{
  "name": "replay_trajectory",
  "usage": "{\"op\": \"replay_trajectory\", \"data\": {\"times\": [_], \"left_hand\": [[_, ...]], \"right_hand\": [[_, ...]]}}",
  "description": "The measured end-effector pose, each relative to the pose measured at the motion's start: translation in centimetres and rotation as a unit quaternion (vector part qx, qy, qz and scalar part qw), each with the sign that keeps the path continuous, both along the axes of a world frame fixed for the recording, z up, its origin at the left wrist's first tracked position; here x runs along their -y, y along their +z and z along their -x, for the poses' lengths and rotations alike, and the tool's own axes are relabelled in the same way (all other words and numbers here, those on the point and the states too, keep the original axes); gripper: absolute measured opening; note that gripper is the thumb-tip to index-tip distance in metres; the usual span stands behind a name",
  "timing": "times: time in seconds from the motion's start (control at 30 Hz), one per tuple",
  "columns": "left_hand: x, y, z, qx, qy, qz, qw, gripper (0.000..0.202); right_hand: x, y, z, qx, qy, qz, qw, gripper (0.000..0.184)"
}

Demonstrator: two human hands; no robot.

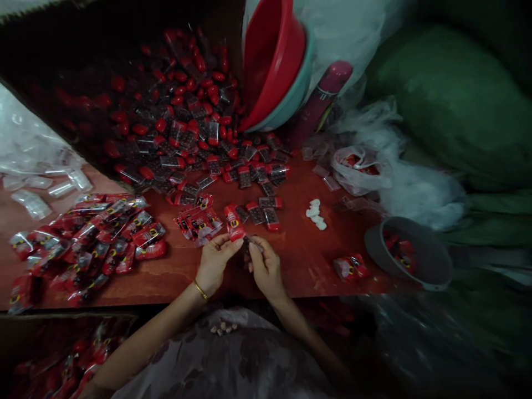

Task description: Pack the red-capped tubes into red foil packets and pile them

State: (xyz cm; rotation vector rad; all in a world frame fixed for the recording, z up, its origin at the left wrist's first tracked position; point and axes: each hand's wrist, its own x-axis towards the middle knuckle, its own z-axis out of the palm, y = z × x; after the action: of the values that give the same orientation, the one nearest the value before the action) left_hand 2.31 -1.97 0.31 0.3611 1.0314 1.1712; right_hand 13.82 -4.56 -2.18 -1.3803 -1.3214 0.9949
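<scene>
1. Seen from above, a person sits at a red table, both bare hands close together near its front edge.
2. The left hand, with a gold bangle on its wrist, pinches a red packet between thumb and fingertips. The packet stands upright just above the hand.
3. The right hand sits just beside it, fingers curled and closed on a small dark piece that touches the packet's lower end. It is too blurred to make out further.
4. Just beyond the hands lie a small stack of red packets and a few loose clear cases with red caps.
5. A big heap of the same cases spreads across the back of the table.
6. To the left lies a wide pile of filled packets.
7. A red bowl leans tilted behind the heap.
8. A few white bits lie to the right of the hands, and a grey bowl holding red pieces stands at the right edge.
</scene>
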Motion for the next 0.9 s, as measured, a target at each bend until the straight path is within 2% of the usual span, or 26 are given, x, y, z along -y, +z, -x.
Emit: {"op": "replay_trajectory", "data": {"times": [0.1,0.23,0.4,0.53,0.67,0.8,0.9], "left_hand": [[-0.7,0.4,0.5,-0.009,-0.015,-0.032,0.999,0.027],[-1.4,0.4,0.6,-0.022,0.004,-0.016,1.0,0.025],[-0.3,-0.6,-0.5,-0.015,0.029,-0.031,0.999,0.032],[-0.1,-0.4,-0.2,-0.027,0.031,-0.049,0.998,0.032],[-0.7,0.5,0.4,-0.048,0.003,-0.061,0.997,0.029],[-1.0,0.5,0.5,-0.041,-0.037,-0.046,0.997,0.029],[-1.1,0.6,0.8,-0.019,-0.08,-0.042,0.996,0.031]], "right_hand": [[0.2,0.0,0.0,0.012,0.014,-0.009,1.0,0.026],[0.3,-0.1,0.0,0.009,0.012,-0.011,1.0,0.026],[-0.1,0.1,0.8,-0.021,-0.014,0.003,1.0,0.025],[-0.5,0.5,1.2,-0.039,0.001,0.01,0.999,0.025],[-0.8,0.8,1.5,-0.02,0.059,0.014,0.998,0.025],[-1.2,0.8,1.9,-0.042,0.04,0.031,0.998,0.027],[-1.4,0.9,2.1,-0.095,0.068,0.061,0.991,0.029]]}}
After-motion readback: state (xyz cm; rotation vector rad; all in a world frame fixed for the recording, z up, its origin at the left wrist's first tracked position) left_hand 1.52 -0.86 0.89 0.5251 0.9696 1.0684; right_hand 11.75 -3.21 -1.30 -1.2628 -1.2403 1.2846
